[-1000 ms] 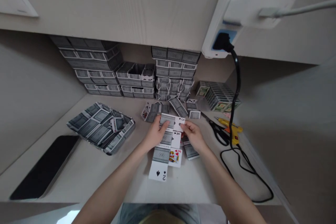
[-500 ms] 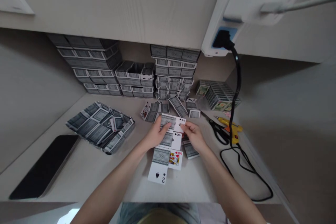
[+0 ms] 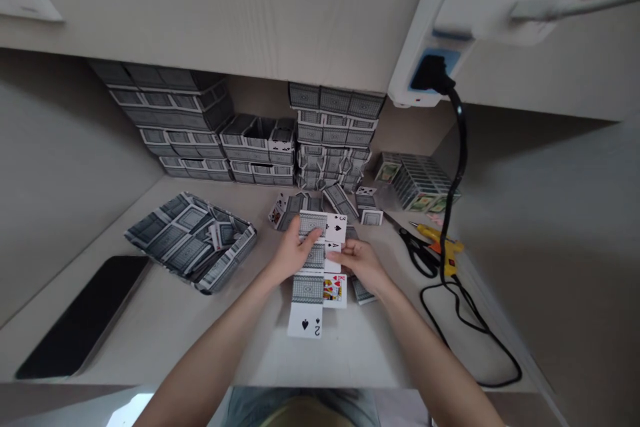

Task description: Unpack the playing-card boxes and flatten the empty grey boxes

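Note:
A joined strip of playing cards [image 3: 307, 288] is held over the desk, its patterned backs up, with a 3, an ace and a king standing out at the right and a 2 of spades at the near end. My left hand [image 3: 293, 250] grips its left edge, thumb on the card backs. At the right edge my right hand [image 3: 363, 263] is closed on the ace card [image 3: 331, 260], fingers partly underneath. More face-down cards [image 3: 364, 291] lie partly hidden beneath my right hand. Behind the strip are folded card pieces [image 3: 340, 201].
Stacked boxes built of cards line the back, including a tall stack [image 3: 336, 125]. A card tray [image 3: 185, 240] and a black phone-like slab [image 3: 83, 317] are at left. Scissors [image 3: 420, 253], a yellow glue gun [image 3: 450, 253] and a black cable [image 3: 500, 380] are at right.
My right hand has slid down from the 3 card to the ace card. The strip has shifted slightly left and away from me, turning a little straighter. My left hand keeps its grip.

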Action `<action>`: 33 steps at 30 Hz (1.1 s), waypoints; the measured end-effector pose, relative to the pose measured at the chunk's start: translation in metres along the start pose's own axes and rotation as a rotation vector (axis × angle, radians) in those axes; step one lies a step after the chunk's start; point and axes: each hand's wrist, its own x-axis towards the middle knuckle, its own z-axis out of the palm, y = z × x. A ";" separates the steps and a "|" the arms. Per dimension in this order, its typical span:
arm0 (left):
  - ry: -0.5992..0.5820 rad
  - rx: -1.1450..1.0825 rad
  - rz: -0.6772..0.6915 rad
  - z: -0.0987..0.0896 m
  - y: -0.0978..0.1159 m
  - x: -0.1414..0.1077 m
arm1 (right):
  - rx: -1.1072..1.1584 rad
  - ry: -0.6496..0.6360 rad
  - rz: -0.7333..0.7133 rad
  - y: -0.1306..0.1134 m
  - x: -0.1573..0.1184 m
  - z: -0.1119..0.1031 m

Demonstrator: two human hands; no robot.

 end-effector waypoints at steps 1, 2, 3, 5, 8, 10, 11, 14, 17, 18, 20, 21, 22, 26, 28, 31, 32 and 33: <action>-0.002 0.017 0.005 -0.001 0.000 0.000 | 0.015 0.024 0.025 0.001 0.000 0.000; -0.007 0.032 0.012 -0.002 0.000 0.001 | 0.031 0.048 0.044 0.002 0.001 0.000; -0.013 0.046 0.021 -0.003 0.000 0.001 | 0.049 0.064 0.058 0.003 0.001 -0.001; -0.022 0.067 0.037 -0.004 0.000 0.001 | 0.089 0.076 0.075 0.004 0.002 -0.001; -0.025 0.087 0.035 -0.004 0.001 0.000 | 0.137 0.079 0.087 0.002 0.001 0.000; -0.011 0.098 0.029 -0.003 0.003 0.000 | 0.160 0.083 0.087 -0.001 0.000 0.002; -0.002 0.101 0.027 -0.003 0.004 0.000 | 0.169 0.084 0.087 -0.002 -0.001 0.003; 0.020 0.119 0.022 -0.003 0.009 -0.001 | 0.200 0.078 0.083 -0.003 -0.001 0.004; 0.036 0.175 0.018 -0.004 0.012 -0.001 | 0.227 0.080 0.067 -0.003 -0.001 0.005; 0.045 0.202 0.020 -0.005 0.013 -0.001 | 0.231 0.083 0.061 -0.003 -0.001 0.005; 0.063 0.241 0.024 -0.006 0.015 -0.001 | 0.232 0.085 0.055 -0.004 -0.001 0.005; 0.068 0.248 0.024 -0.006 0.015 -0.001 | 0.229 0.085 0.053 -0.004 -0.001 0.005; 0.070 0.245 0.023 -0.006 0.015 -0.001 | 0.223 0.086 0.052 -0.004 -0.001 0.005; 0.063 0.184 0.014 -0.007 0.013 0.000 | 0.154 0.111 0.041 -0.003 0.000 0.002; 0.025 0.101 -0.004 -0.005 0.010 0.001 | 0.109 0.140 0.020 -0.002 0.001 -0.001; -0.012 -0.059 -0.026 -0.002 0.006 0.002 | 0.048 0.159 -0.022 -0.002 0.002 -0.002; -0.003 -0.101 -0.031 0.000 0.004 0.002 | 0.024 0.155 -0.048 -0.003 0.001 -0.002; 0.005 -0.130 -0.038 0.001 0.004 0.002 | 0.004 0.149 -0.081 -0.004 0.001 -0.001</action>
